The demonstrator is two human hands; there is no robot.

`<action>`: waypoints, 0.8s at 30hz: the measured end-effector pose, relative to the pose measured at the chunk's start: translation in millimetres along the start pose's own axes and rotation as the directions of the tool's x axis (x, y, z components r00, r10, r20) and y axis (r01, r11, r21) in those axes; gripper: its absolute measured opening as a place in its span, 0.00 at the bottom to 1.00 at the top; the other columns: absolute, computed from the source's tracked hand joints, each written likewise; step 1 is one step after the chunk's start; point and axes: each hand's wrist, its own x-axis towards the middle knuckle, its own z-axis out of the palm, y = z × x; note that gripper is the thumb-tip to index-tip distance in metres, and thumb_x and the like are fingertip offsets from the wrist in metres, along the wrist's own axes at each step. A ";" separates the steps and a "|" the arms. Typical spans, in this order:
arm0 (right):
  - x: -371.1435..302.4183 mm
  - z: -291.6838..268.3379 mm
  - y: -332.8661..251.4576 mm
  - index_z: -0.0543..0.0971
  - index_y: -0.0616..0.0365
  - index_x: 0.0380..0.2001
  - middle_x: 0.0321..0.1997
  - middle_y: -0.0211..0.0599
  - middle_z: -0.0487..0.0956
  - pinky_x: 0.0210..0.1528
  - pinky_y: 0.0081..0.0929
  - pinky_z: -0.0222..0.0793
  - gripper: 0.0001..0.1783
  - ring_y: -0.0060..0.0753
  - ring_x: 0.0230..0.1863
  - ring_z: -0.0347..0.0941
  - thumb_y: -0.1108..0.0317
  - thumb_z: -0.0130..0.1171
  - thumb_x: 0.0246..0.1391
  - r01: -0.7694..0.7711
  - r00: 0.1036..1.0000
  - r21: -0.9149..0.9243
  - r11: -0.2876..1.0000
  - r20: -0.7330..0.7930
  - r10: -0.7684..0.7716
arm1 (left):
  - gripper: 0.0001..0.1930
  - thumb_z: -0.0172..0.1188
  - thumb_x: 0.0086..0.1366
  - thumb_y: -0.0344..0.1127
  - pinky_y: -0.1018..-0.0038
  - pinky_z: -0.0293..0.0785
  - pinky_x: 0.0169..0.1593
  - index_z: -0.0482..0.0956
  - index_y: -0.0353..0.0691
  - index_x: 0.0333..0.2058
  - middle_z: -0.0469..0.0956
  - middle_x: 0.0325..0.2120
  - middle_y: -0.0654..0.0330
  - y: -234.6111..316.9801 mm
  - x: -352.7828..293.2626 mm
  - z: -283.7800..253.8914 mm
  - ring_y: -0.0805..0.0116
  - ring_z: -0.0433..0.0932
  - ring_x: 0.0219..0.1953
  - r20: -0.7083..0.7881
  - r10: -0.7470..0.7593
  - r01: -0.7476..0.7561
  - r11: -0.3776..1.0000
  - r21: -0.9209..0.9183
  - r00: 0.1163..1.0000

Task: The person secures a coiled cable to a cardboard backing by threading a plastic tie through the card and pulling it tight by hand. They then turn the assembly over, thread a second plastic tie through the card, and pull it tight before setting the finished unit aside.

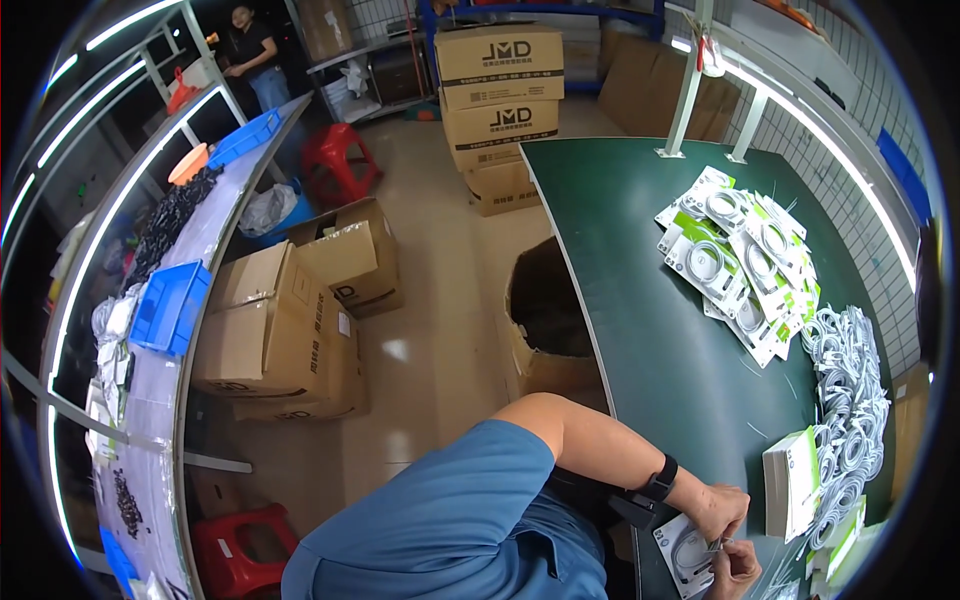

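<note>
Over the near right part of the green table [690, 400], my left hand [722, 512] and my right hand [737, 572] meet with fingertips pinched together. Something small and thin sits between them, too small to make out. Under and beside the fingers lies a white card with a coiled grey cable [688, 552]; my hands cover its right edge. A black wrist strap [660, 480] is on my left forearm. Just right of my hands stands a stack of white and green cards [790, 485]. Both hands are closed.
Coiled grey cables [850, 390] lie heaped along the table's right side. Farther back is a pile of carded cables [745, 255]. An open carton [545, 310] stands at the table's left edge. Cartons [265, 320], red stools [340, 160] and another bench [165, 390] are to the left; a person [255, 55] stands far off.
</note>
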 end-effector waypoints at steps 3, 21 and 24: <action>3.0 0.1 -0.7 0.84 0.69 0.41 0.35 0.34 0.82 0.41 0.26 0.71 0.09 0.27 0.37 0.75 0.75 0.66 0.59 -0.023 1.000 -0.011 1.000 0.015 0.023 | 0.04 0.70 0.40 0.27 0.65 0.80 0.34 0.88 0.40 0.20 0.86 0.24 0.53 -1.7 0.6 -0.9 0.56 0.87 0.32 -0.003 -0.016 0.016 1.000 -0.010 1.000; 3.0 3.2 1.9 0.84 0.73 0.41 0.38 0.40 0.84 0.51 0.30 0.75 0.07 0.32 0.43 0.80 0.80 0.65 0.60 0.001 1.000 -0.034 0.999 0.024 0.000 | 0.06 0.73 0.40 0.30 0.65 0.79 0.34 0.89 0.40 0.21 0.87 0.25 0.53 -1.6 -1.2 -2.0 0.58 0.87 0.32 0.009 -0.032 0.032 0.999 -0.004 0.999; 3.0 2.7 6.8 0.84 0.73 0.41 0.38 0.40 0.85 0.52 0.30 0.75 0.07 0.33 0.44 0.81 0.81 0.65 0.60 0.009 1.000 -0.047 0.999 0.018 -0.009 | 0.06 0.74 0.40 0.30 0.65 0.79 0.34 0.89 0.41 0.22 0.87 0.25 0.53 -2.8 -0.9 -1.2 0.58 0.87 0.32 0.006 -0.042 0.042 0.999 -0.004 0.999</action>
